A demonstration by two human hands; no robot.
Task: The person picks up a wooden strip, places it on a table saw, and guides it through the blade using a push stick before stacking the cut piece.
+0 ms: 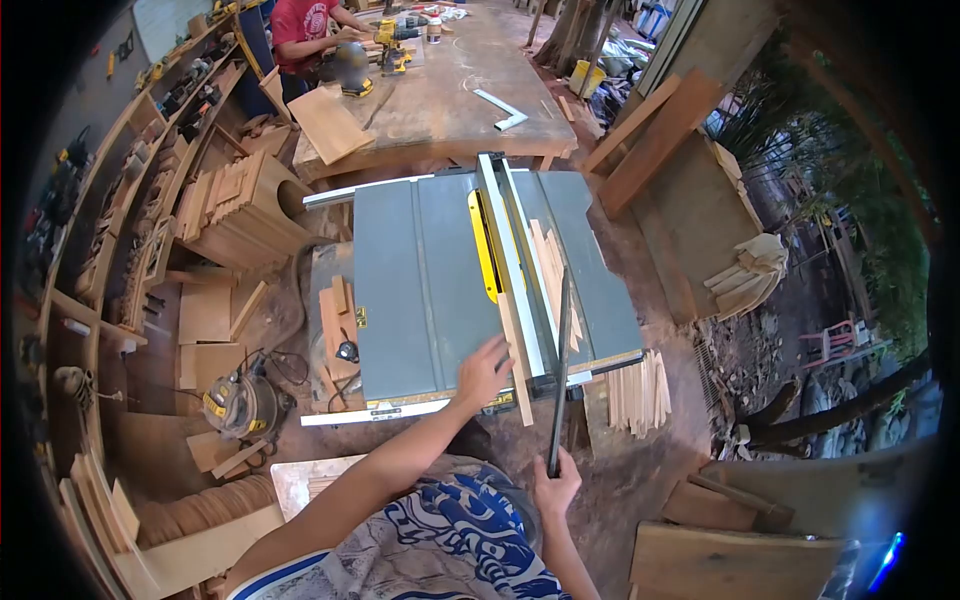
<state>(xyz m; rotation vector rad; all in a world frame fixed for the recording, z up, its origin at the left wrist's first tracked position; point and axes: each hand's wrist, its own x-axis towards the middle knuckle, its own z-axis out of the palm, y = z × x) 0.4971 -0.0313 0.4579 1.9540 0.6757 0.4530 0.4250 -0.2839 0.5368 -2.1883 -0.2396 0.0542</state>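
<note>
Beside a narrow wooden strip (516, 362) on the grey saw table (390, 290), my left hand (484, 372) has its fingers apart, the fingertips at the strip's left edge. The strip lies along the left side of the metal fence (520, 270), its near end past the table's front edge, its far end at the yellow insert (483, 245). My right hand (556, 480) is closed round the lower end of a long dark stick (560, 390), which points forward over the table. Several thin strips (548, 262) lie right of the fence.
Behind the saw, a wooden workbench (450, 90) holds a yellow drill (393, 45), a metal square (503, 110) and a board (328, 124). A person in red (300, 30) stands there. Cut strips (640, 392) lie at front right; a yellow-grey machine (240, 400) sits left.
</note>
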